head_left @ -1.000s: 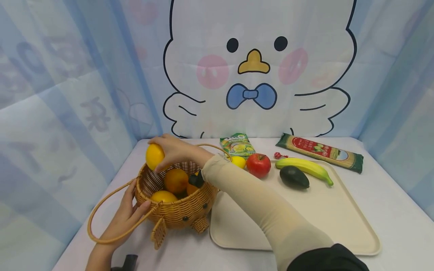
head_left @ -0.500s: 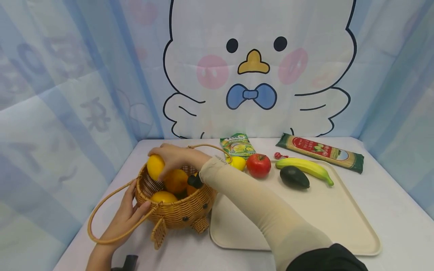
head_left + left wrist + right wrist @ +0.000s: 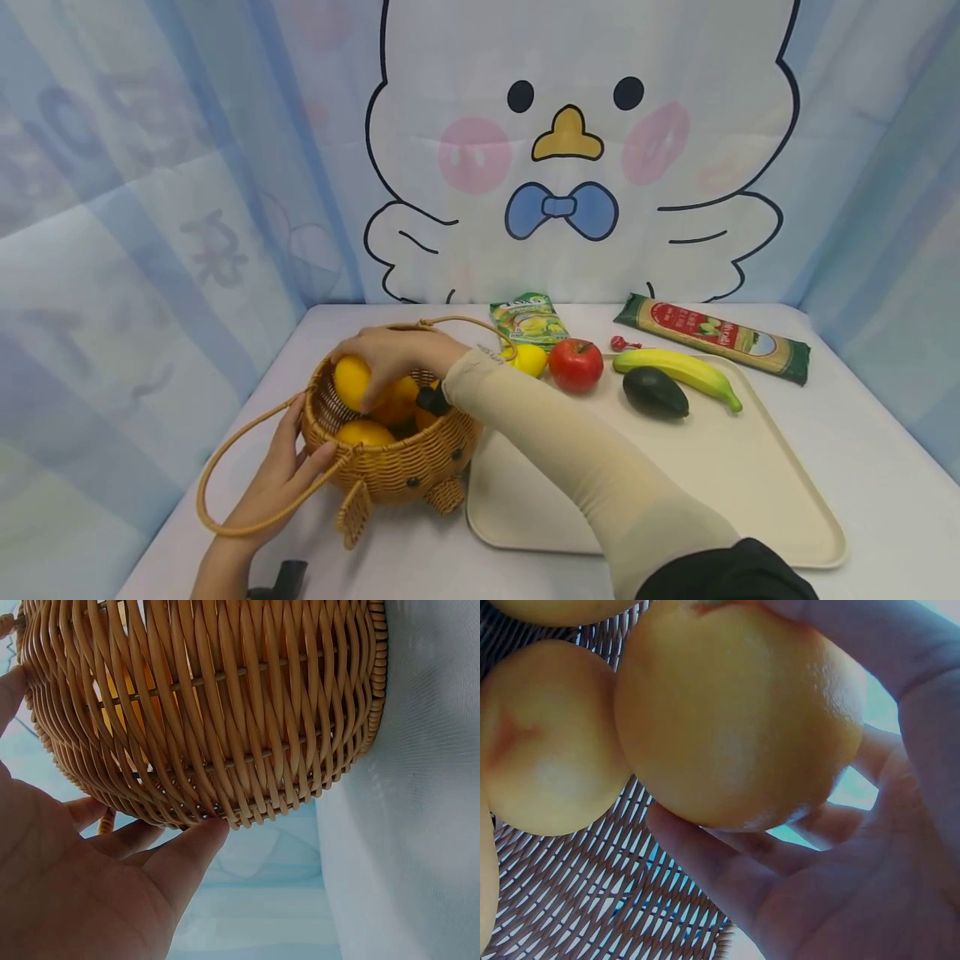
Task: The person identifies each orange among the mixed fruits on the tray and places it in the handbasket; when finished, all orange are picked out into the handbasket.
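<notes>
In the head view my right hand reaches into a wicker basket with a woven animal face. It grips an orange with fingers and thumb spread around it. The right wrist view shows that orange against another orange inside the basket. More round orange fruit lies lower in the basket, partly hidden by my hand and sleeve. At the basket's left side my left hand rests against the weave, its fingers fairly straight. The basket's loop handle hangs over the left wrist.
Right of the basket is a cream tray, with an avocado and a banana. An apple and a lemon sit by its back edge. Behind are a green packet, a lollipop and a long noodle pack.
My right hand has lowered the orange from above the basket's rim down into it, beside the other fruit. The left hand stays at the basket's side. The head view has shifted slightly.
</notes>
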Demonstrator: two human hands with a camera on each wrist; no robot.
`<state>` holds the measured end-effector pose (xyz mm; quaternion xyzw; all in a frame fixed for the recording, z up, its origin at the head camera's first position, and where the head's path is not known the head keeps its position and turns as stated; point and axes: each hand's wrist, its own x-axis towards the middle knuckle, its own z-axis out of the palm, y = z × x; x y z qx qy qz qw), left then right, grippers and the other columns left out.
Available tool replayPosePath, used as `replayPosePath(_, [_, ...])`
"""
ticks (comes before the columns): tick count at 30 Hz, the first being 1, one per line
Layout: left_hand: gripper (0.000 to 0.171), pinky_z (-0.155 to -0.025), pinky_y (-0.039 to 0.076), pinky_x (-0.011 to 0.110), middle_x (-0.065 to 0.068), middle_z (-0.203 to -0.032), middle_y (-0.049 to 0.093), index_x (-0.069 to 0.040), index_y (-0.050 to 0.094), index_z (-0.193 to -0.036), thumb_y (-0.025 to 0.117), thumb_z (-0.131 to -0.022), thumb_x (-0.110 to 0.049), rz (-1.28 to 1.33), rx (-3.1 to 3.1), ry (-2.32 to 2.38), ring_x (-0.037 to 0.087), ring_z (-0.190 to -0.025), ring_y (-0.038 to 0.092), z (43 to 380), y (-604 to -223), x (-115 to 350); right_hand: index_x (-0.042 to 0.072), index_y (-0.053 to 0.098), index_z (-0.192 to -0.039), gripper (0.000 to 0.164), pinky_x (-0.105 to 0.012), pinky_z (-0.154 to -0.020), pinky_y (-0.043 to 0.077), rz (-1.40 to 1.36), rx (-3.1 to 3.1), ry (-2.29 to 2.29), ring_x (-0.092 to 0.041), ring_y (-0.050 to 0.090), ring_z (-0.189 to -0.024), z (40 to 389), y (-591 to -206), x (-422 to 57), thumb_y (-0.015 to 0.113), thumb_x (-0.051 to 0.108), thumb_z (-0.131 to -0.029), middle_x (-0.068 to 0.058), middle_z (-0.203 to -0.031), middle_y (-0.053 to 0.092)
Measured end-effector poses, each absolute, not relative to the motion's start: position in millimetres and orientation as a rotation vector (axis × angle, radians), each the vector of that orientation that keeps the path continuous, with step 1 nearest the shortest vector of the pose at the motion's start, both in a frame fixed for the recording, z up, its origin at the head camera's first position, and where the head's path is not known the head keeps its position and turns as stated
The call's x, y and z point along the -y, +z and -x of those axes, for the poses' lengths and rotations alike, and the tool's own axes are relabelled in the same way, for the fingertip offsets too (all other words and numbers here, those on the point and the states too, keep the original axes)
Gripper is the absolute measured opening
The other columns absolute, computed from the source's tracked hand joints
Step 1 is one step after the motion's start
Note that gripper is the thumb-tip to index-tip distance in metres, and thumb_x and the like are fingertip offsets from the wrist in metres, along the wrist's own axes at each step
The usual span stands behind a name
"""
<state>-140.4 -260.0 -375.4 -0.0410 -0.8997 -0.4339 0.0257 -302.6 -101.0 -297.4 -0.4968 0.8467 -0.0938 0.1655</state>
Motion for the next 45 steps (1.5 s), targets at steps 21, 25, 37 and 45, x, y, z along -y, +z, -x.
replayPosePath(21, [0.08, -0.108, 0.025, 0.066, 0.019, -0.158, -0.009, -0.017, -0.012, -0.151, 0.047, -0.099, -0.031, 0.131, 2.777, -1.312, 0.045, -0.144, 0.004, 138.6, -375.5, 260.2, 0.029, 0.038, -0.141, 0.071, -0.023, -0.087, 0.046, 1.332, -2.332, -0.169, -0.009, 0.044, -0.112, 299.4, -303.5, 112.4, 0.072, 0.039, -0.078, 0.004, -0.135, 0.043])
replayPosePath(25, [0.08, -0.108, 0.025, 0.066, 0.019, -0.158, -0.009, -0.017, -0.012, -0.151, 0.047, -0.099, -0.03, 0.136, 2.769, -1.321, 0.044, -0.144, 0.003, 138.8, -375.6, 260.5, 0.03, 0.037, -0.141, 0.073, -0.024, -0.088, 0.046, 1.31, -2.336, -0.148, -0.009, 0.044, -0.113, 299.9, -303.5, 113.7, 0.072, 0.042, -0.078, 0.004, -0.136, 0.042])
replayPosePath(37, [0.081, -0.109, 0.025, 0.065, 0.017, -0.158, -0.008, -0.02, -0.011, -0.151, 0.048, -0.098, -0.032, 0.123, 2.763, -1.336, 0.043, -0.145, 0.004, 139.3, -375.0, 260.5, 0.033, 0.038, -0.138, 0.07, -0.032, -0.069, 0.058, 1.165, -2.334, -0.125, -0.014, 0.05, -0.104, 293.8, -294.9, 111.7, 0.071, 0.042, -0.077, 0.001, -0.129, 0.043])
replayPosePath(45, [0.081, -0.109, 0.025, 0.065, 0.019, -0.158, -0.006, -0.018, -0.011, -0.152, 0.049, -0.098, -0.033, 0.125, 2.756, -1.31, 0.044, -0.145, 0.005, 137.9, -374.6, 259.9, 0.032, 0.034, -0.142, 0.072, -0.03, -0.075, 0.055, 1.148, -2.401, 0.04, -0.015, 0.046, -0.11, 298.4, -286.4, 101.4, 0.069, 0.036, -0.08, -0.002, -0.142, 0.036])
